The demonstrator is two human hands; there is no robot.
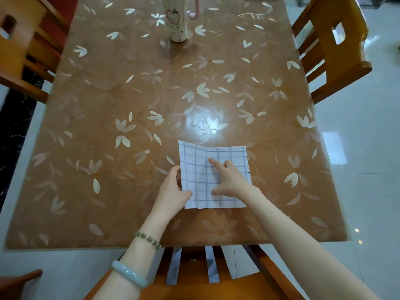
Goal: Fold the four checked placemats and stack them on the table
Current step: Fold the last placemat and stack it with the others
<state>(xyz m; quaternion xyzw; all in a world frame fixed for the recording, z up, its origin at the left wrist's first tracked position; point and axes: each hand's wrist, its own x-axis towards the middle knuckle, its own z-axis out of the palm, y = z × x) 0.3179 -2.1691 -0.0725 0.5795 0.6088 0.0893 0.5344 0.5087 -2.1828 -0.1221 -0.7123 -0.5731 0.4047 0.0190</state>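
Observation:
A folded white placemat (227, 156) with blue-grey checks lies near the front middle of the brown flowered table (108, 118). It looks like a stack of folded layers, but I cannot tell how many. My left hand (173, 191) holds its left edge, thumb on top and fingers tucked under the side. On top of the cloth, my right hand (229, 178) presses down, forefinger stretched out to the left and thumb spread near the front edge.
A tall cream bottle (175, 20) with a cartoon print stands at the far middle of the table, a pink handle beside it. Wooden chairs stand at the left (23, 50), right (331, 46) and just below me (194, 273). Pale glossy floor tiles surround the table.

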